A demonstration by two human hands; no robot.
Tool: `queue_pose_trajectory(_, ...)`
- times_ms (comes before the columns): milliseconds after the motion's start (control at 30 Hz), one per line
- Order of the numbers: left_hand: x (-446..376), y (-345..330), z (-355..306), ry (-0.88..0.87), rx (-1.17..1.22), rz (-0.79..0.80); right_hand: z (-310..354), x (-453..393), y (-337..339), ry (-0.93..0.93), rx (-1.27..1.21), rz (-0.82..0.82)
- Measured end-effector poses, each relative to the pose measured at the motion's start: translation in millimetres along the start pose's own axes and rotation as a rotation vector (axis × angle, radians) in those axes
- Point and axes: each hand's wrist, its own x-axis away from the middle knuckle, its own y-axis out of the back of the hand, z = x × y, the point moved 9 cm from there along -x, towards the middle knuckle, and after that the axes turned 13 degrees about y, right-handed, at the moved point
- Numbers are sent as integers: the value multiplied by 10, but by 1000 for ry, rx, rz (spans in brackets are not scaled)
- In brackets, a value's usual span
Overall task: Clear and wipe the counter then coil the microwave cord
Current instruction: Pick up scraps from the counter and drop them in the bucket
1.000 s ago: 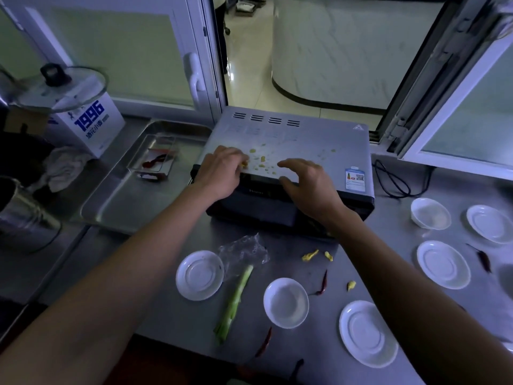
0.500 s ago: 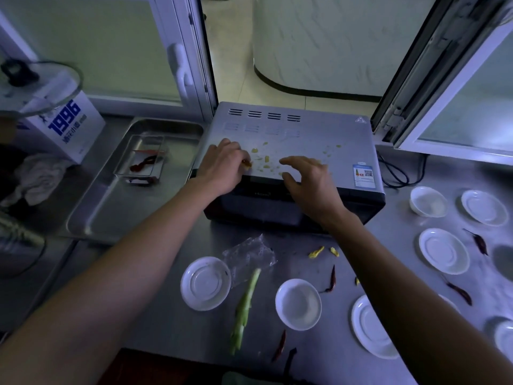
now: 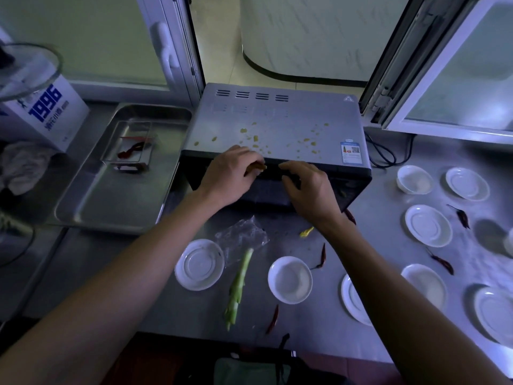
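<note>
Microwave sits at twelve o'clock on the steel counter, its grey top dotted with yellow scraps, and its black cord lies in loose loops on the counter at two o'clock, just beside the oven's right flank and below the window frame. The oven looks heavy and rigid, best left where it stands and swept clean; its painted top is smooth, so crumbs should slide readily toward the front lip. The cord looks limp and springy, likely to uncoil unless gathered in even loops, and is best taken near where it leaves the oven body. Scraps seem light and slightly sticky, easy to crush. Both forearms reach in from six o'clock, wrists level, palms down. The left hand hovers over the front edge of the oven with fingers curled and what seems to be a brownish scrap pinched at its fingertips, though blur makes that uncertain. The right hand is just beside it, fingers bent in a narrow claw over the door top, apparently holding nothing. At six o'clock lie a green stalk, a clear plastic bag, dried chillies and small white dishes; more dishes sit at three o'clock. A steel tray rests at nine o'clock.
</note>
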Motion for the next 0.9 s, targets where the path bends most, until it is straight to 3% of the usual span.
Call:
queue_pose_trajectory(533, 809, -1518, 25, 146, 29, 347, -1064, 1345, -465, -341, 12, 199)
queue_pose_trajectory(900, 940, -2276, 61, 224, -21, 498, -1549, 1629, -889, -312, 120, 346)
